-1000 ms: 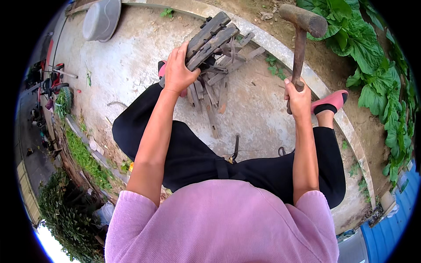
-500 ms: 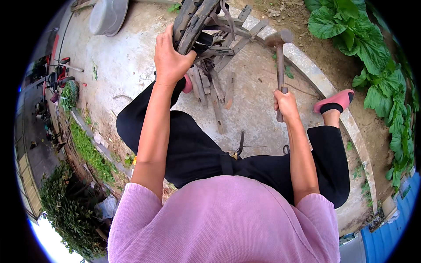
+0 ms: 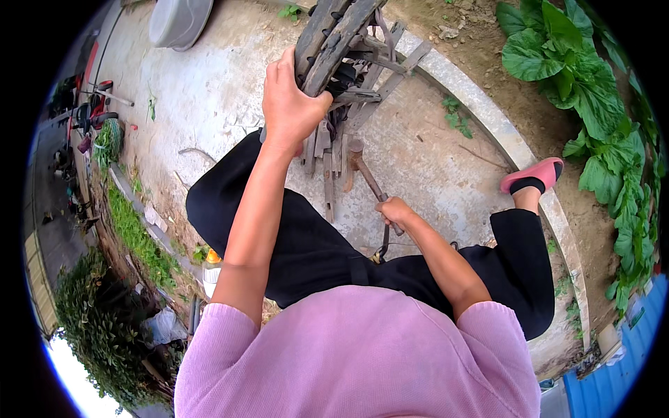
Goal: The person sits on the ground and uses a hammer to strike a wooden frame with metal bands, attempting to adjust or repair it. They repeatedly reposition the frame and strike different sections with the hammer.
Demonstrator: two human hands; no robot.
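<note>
My left hand (image 3: 289,111) is closed round the near end of a weathered, dark grey wooden frame (image 3: 340,43), its thumb on the right side. Slats and dark strips hang off this old frame, and its far end runs out of view. Lower down, my right hand (image 3: 396,212) is wrapped round the handle of a hammer (image 3: 370,180). The hammer's head is low, right beside several loose wood strips (image 3: 329,182) on the concrete under the frame. A thin dark metal bar (image 3: 385,240) lies just below my right hand, partly hidden.
A grey plastic tub (image 3: 180,24) stands at the far left on the concrete ground (image 3: 223,83). A concrete curb (image 3: 498,125) curves along the right, with leafy green plants (image 3: 592,90) in soil beyond. My pink shoe (image 3: 533,174) rests by the curb. A bushy shrub (image 3: 90,327) is lower left.
My right hand has swung the hammer down and left, from upright at the right to beside the wood strips. The left hand and the frame appear slightly farther right in the view.
</note>
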